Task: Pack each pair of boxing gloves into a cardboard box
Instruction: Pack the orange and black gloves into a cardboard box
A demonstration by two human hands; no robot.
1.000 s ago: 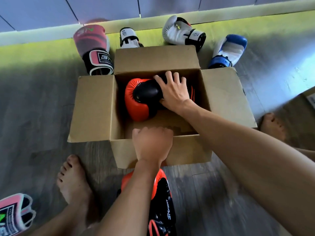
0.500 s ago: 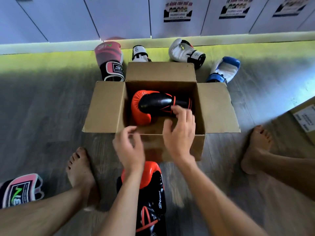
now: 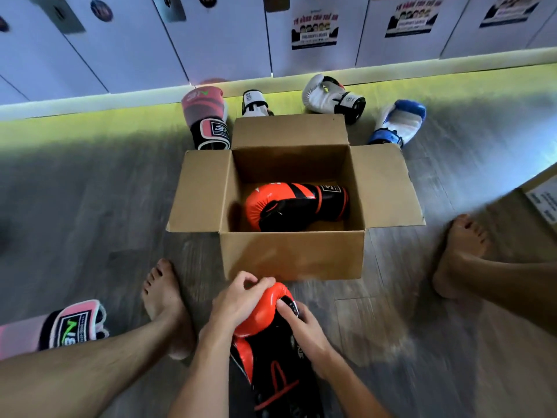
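Both hands now off the box (image 3: 291, 257), left hand (image 3: 238, 303) and right hand (image 3: 304, 328) gripping second orange glove (image 3: 262, 315) near it, one orange glove inside (image 3: 289, 206), five gloves loose around.

Both hands have left the cardboard box (image 3: 291, 257); the left hand (image 3: 238, 303) and right hand (image 3: 303, 325) now clasp the second orange glove (image 3: 265, 315) on the floor before it, seemingly gripping its padded end; the packed orange glove (image 3: 297, 206) lies untouched inside.
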